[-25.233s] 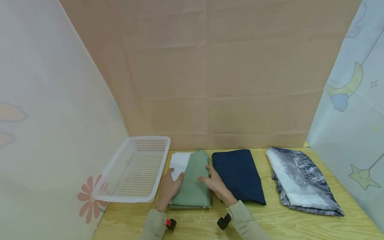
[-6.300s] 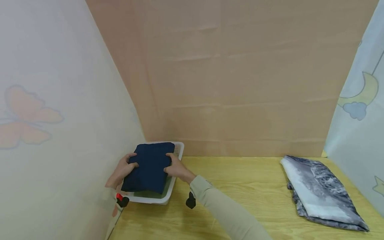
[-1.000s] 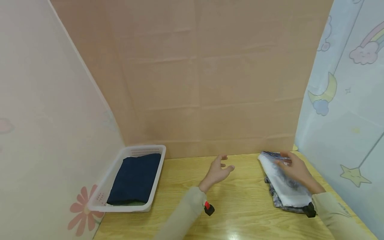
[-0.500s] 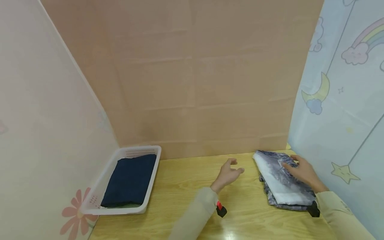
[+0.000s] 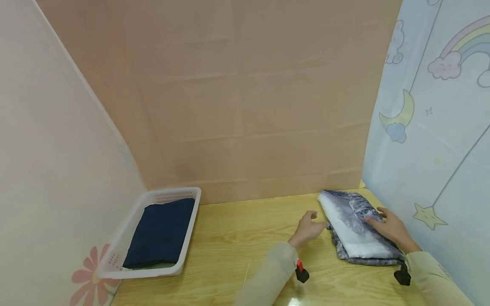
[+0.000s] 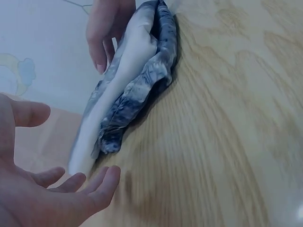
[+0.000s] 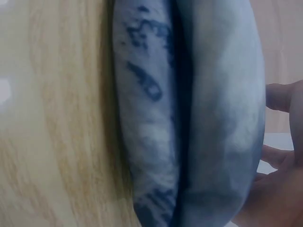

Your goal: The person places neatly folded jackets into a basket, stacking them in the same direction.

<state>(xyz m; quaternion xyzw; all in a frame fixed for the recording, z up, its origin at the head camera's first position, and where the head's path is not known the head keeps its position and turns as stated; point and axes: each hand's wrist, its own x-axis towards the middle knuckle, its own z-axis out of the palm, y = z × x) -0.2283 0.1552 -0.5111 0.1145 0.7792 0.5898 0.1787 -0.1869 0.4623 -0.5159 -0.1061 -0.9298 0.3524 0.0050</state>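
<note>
- Head view: the grey-and-white folded cloth [image 5: 350,229] lies on the right of the table [image 5: 237,233], between the two hands.
- Left hand [image 5: 308,229]: fingers loosely spread, gripping nothing, just beside the cloth's left edge; whether the thumb touches is unclear.
- Right hand [image 5: 392,228]: fingers relaxed at the right side, apparently not clamped; I cannot tell how firmly they touch.
- Gathering the cloth seems the step in hand. Best to slide the fingers beneath the lower layer [image 6: 134,103], which juts out at the left, thumbs on top.
- Gripping only the upper layer could let the fold slip apart; level, matched pressure should keep it neat.
- Well apart at left, the white basket [image 5: 190,231] holds a navy cloth [image 5: 160,231].
</note>
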